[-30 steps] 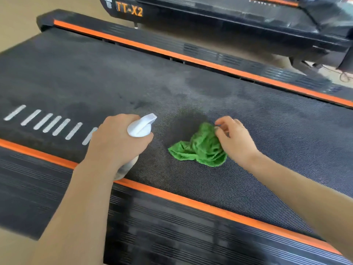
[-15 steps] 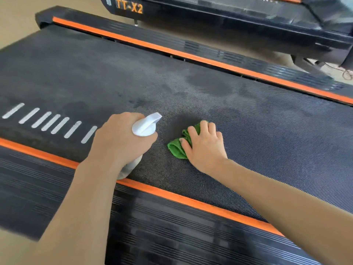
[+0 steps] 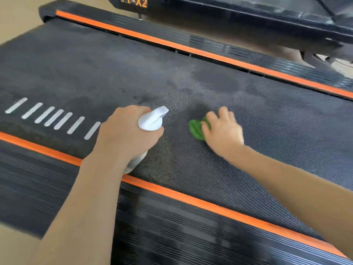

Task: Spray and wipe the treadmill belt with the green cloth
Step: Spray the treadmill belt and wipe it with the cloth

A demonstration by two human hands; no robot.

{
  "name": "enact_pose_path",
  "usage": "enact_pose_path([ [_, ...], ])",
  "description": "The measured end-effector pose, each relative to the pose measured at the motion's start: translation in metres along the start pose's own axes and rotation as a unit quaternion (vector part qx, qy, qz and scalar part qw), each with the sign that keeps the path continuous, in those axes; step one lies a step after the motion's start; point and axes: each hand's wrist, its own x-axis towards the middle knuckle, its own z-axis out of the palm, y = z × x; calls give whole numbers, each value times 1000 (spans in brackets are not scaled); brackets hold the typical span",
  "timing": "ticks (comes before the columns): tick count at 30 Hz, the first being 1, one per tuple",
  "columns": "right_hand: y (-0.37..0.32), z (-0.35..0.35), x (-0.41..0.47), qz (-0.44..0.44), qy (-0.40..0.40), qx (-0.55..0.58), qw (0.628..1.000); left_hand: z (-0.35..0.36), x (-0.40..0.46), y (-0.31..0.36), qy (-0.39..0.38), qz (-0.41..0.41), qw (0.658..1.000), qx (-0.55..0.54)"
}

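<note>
Under the right hand (image 3: 223, 131), the green cloth (image 3: 196, 128) lies bunched, mostly covered.

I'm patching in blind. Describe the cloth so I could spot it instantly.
Find the wide black treadmill belt running between two orange side strips. Near its middle, just right of the white spray bottle held by the left hand, the right hand presses down on the green cloth. It is the only bright green thing, bunched and mostly covered by the fingers.

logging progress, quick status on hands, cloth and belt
Left hand grips white spray bottle, nozzle toward belt. Right hand presses green cloth on treadmill belt; dark damp patches beyond it. Nothing in the way.
</note>
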Motion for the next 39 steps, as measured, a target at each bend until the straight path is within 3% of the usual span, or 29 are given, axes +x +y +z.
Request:
enact_pose_path([
  [3, -44, -14, -65, -216, 10, 54, 975, 5, 0, 4, -14, 0, 1000, 11],
  [8, -17, -15, -53, -410, 39, 65, 909, 4, -5, 6, -37, 8, 999, 26],
  [10, -5, -3, -21, -368, 54, 40, 927, -1, -7, 4, -52, 8, 998, 25],
  [13, -7, 10, 29, -139, 61, -11, 988, -8, -8, 0, -63, 5, 998, 24],
  [14, -12, 13, 37, -75, 52, -22, 996, -11, -8, -1, -61, 6, 998, 19],
  [16, -30, 9, 31, -32, 43, -18, 998, -15, -6, -5, -60, 3, 998, 9],
  [22, -50, -20, -69, -301, 25, 70, 951, -22, -8, -13, -89, -4, 996, 6],
  [28, -21, -15, -42, -477, 31, 40, 877, -26, -14, -21, -82, -9, 997, -2],
  [30, -22, -4, -16, -387, 58, -4, 920, -27, -17, -26, -72, -16, 997, -11],
  [32, -31, 2, 13, -152, 72, -28, 985, -28, -22, -30, -66, -12, 998, -22],
  [34, -42, 12, 28, -9, 43, -39, 998, -28, -26, -32, -45, -6, 998, -37],
  [36, -52, 9, 22, -20, 32, -42, 998, -27, -23, -32, -35, -12, 998, -46],
  [39, -59, -6, -28, -156, 35, 3, 987, -27, -16, -29, -27, -17, 999, -32],
])
